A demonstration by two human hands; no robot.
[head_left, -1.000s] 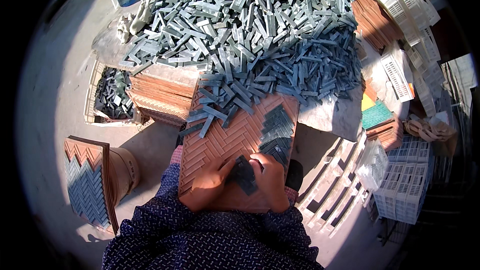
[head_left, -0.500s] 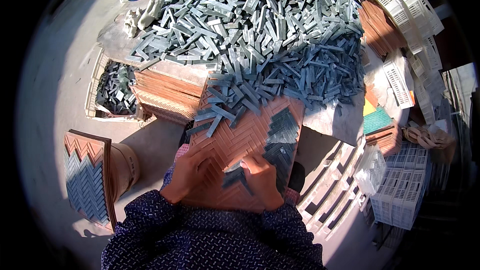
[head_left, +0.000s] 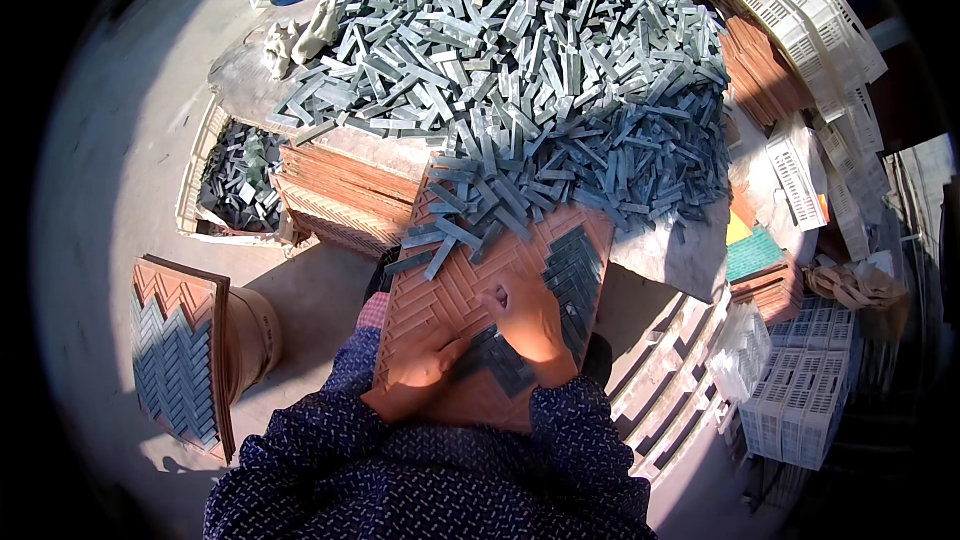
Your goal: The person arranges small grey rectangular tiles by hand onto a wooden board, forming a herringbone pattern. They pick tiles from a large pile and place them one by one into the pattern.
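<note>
Since the earlier frame both hands have shifted up the orange herringbone-grooved mould tray (head_left: 450, 295), which leans against the person's lap; the left hand (head_left: 420, 365) lies flat, steadying it; the right hand (head_left: 527, 320) presses slim grey-blue tile strips (head_left: 500, 358) into grooves, fingers curled; the loose grey strip heap (head_left: 540, 70) sits just beyond.

Hands (head_left: 500, 340) hide tray (head_left: 450, 290) slots beneath.

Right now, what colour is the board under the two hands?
The grooved board is orange-brown with a herringbone pattern, partly filled with grey-blue strips; the head view shows it.
</note>
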